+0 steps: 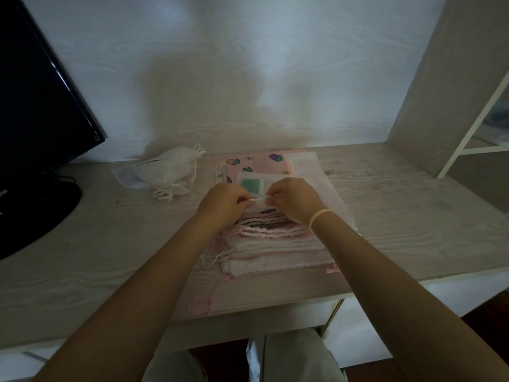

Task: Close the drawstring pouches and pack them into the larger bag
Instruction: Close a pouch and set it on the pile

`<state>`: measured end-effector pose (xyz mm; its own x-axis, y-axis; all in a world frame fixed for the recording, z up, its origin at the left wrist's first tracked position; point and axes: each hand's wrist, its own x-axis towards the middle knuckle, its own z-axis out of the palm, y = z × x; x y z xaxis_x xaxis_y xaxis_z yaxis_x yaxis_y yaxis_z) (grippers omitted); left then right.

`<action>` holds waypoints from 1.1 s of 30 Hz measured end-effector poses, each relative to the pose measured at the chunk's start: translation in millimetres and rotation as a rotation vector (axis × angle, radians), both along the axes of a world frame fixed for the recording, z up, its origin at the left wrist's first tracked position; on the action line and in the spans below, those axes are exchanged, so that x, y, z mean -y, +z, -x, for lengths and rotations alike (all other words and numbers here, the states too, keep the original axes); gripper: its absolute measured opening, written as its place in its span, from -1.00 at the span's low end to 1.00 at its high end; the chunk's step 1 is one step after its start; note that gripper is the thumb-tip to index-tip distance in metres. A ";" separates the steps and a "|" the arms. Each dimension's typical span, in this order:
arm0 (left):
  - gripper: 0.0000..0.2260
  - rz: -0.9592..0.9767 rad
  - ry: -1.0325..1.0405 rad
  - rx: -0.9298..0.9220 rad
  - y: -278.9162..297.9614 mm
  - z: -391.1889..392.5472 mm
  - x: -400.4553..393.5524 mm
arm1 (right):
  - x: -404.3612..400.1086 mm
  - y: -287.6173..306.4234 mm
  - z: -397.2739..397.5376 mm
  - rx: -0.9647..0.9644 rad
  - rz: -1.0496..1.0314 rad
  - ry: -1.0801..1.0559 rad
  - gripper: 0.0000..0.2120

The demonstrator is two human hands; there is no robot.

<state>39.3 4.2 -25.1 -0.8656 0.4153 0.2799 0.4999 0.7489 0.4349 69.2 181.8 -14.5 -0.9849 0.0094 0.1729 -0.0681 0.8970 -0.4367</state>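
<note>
Left hand (223, 201) and right hand (293, 198) each pinch an end of a white cord (257, 199) above the small pouch (253, 186) atop the pouch stack (275, 244) on the desk (110, 244).

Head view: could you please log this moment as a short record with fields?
left hand: pinches white cord
right hand: pinches the same cord, wears a wristband
pouch: small, green patch, on top of the stack
stack: flat pouches, white and pink cords trailing left
white bag: back left, gathered, cords loose
monitor: far left, dark
desk: pale wood grain
</note>
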 end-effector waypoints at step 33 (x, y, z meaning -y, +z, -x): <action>-0.71 -0.396 0.043 0.363 7.7 -2.4 -23.3 | -4.4 29.4 2.2 0.115 -0.140 0.141 -0.79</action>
<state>41.7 27.5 -17.4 -0.9496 0.3009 0.0880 0.2379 0.5089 0.8273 67.0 186.2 14.8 -0.9881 -0.1455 0.0496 -0.1537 0.9345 -0.3210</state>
